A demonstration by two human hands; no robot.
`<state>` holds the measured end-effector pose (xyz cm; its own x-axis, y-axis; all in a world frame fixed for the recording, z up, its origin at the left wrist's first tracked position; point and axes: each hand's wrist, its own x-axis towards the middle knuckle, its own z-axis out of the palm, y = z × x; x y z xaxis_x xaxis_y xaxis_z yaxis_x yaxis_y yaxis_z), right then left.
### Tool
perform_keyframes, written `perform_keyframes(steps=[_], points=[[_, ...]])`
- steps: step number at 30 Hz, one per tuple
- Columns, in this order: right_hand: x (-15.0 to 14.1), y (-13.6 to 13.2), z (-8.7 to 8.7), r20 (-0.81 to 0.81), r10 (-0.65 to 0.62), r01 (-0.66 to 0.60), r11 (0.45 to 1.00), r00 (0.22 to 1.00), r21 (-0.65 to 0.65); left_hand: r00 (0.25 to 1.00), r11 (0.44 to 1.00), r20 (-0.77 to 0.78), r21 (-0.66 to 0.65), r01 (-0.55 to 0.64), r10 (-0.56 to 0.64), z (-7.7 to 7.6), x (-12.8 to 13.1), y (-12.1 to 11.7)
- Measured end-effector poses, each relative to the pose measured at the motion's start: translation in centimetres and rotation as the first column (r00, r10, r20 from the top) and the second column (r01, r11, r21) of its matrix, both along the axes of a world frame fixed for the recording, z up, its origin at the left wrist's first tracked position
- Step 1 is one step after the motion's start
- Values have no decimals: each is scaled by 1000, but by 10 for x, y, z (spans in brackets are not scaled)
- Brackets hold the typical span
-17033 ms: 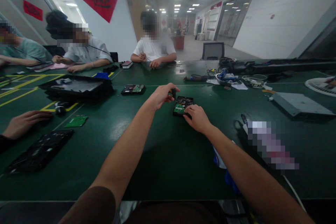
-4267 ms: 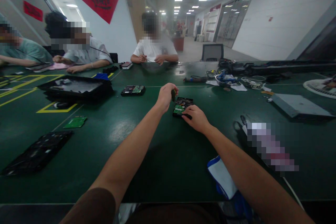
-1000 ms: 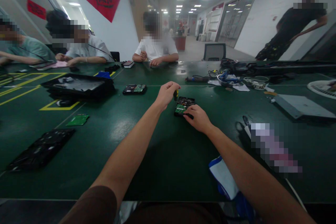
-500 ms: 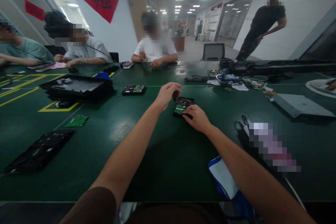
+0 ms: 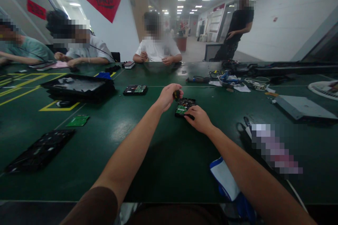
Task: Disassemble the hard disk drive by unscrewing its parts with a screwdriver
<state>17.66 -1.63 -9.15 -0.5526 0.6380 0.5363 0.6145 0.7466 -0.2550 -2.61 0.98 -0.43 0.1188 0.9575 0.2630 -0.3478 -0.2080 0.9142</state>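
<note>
Left hand (image 5: 169,97) curled round black-and-yellow tool handle (image 5: 176,94) by far left corner of hard drive (image 5: 181,109). Right hand (image 5: 198,117) clamped on near edge. Drive on green table (image 5: 169,161), between 2 hands.

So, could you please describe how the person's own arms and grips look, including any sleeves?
The left arm wears a plain dark brown sleeve and is bare below it. The right arm shows bare, with no sleeve in view. The left grip and right grip are human hands without gloves, and no watch or bracelet is visible.
</note>
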Motion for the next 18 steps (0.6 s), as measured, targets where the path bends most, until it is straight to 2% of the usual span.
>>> perform_keyframes(steps=[2,4,6,8,13,15,18], points=[[0,0,1,7,-2,2,1000,1000,0,996,997,-26,10,-81,81,0,2,0],[0,-1,1,13,-5,5,1000,1000,1,972,978,-115,66,-197,204,0,2,0],[0,-1,2,16,-5,5,1000,1000,2,944,959,-184,127,-255,276,2,1,-1],[-1,-2,2,16,-4,4,1000,1000,3,950,966,-187,125,-228,249,4,0,-2],[-2,-2,3,9,-5,5,1000,1000,5,997,997,-36,14,-74,74,4,0,-1],[-2,-2,3,12,-5,5,1000,1000,5,996,997,-23,-16,-81,81,3,-1,0],[-1,-2,2,18,-3,3,1000,1000,8,973,978,-106,32,-205,207,1,-2,2]])
